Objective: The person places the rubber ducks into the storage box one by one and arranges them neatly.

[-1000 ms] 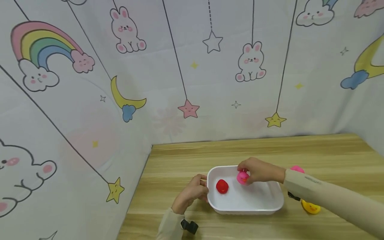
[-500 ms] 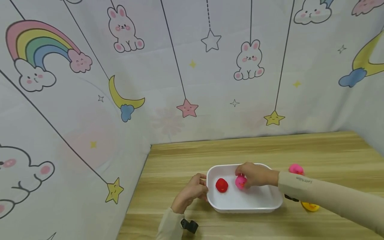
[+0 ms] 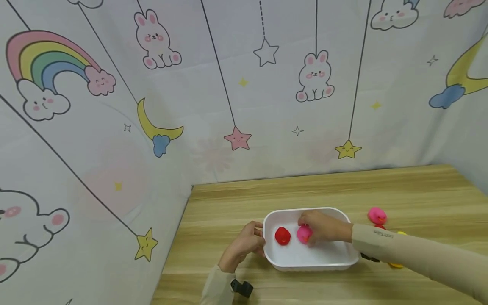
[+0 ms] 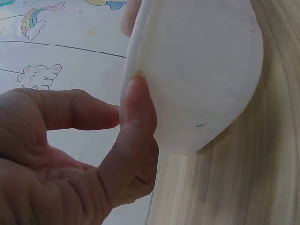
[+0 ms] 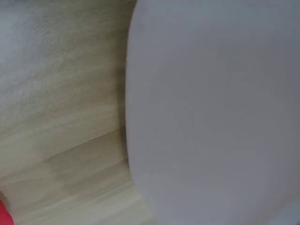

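Observation:
A white plastic tub [image 3: 324, 257] sits on the wooden table in the head view. My left hand [image 3: 245, 244] is at its left end; in the left wrist view that hand pinches the tub's rim [image 4: 140, 42] between finger and thumb. Inside the tub, my right hand [image 3: 325, 227] holds a pink rubber duck [image 3: 304, 234] low over the bottom. Whether the duck touches the bottom I cannot tell. To its left rests a red rubber duck [image 3: 282, 236]. The right wrist view shows the tub's outer wall [image 5: 211, 112], with the right hand out of sight.
Right of the tub lies another pink duck [image 3: 377, 215]. Beside it, a red toy [image 3: 379, 226] and yellow toys [image 3: 396, 266] are partly hidden by the right sleeve [image 3: 411, 245]. A cartoon-printed cloth [image 3: 267, 101] hangs behind and left of the table.
The right hand has lowered the pink duck further into the tub and slightly to the left. My left hand stays at the tub's left end.

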`<state>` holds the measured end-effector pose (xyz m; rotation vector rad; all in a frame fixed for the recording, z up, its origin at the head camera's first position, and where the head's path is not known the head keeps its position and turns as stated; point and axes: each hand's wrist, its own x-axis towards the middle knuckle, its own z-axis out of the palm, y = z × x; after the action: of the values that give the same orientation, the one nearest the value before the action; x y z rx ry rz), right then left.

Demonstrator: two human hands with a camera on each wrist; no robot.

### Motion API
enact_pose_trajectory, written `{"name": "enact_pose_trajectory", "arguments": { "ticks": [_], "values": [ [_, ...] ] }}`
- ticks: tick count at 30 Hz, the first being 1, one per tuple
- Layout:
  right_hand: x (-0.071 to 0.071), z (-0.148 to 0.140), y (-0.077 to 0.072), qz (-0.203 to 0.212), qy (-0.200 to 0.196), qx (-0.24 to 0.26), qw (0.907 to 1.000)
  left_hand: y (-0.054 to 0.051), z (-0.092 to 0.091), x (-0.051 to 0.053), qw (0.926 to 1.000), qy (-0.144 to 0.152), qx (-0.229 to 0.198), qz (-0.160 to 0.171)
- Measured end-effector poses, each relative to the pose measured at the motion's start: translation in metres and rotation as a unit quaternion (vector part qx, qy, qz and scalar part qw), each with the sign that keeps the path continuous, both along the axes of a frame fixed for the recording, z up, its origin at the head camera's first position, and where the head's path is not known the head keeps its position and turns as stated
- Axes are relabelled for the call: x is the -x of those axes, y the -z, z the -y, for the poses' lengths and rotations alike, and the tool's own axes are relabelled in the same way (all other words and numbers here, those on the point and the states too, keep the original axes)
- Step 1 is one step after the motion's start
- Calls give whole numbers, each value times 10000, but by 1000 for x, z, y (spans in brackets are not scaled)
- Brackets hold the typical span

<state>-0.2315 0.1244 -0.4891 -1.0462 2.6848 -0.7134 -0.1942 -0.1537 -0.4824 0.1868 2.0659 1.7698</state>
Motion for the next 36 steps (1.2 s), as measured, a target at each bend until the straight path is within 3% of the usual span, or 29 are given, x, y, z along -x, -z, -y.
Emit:
{"name": "enact_pose_trajectory", "arguments": {
  "ticks": [6,12,19,28,36],
  "values": [
    [-3,-7,-7,70,24,225,9997,0,0,-1,10000,-9,47,8],
    [-5,-20,-18,598,572,407,9957,-1,0,-3,10000,-40,28,-16],
    [-7,-49,-29,708,772,1040,9890,0,0,-1,10000,2,43,-5],
    [-14,-81,-32,843,814,1666,9790,-1,1,0,10000,-7,15,58],
    [-19,-108,-33,930,1274,1907,9689,-1,2,-1,10000,-12,24,51]
  ]
}}
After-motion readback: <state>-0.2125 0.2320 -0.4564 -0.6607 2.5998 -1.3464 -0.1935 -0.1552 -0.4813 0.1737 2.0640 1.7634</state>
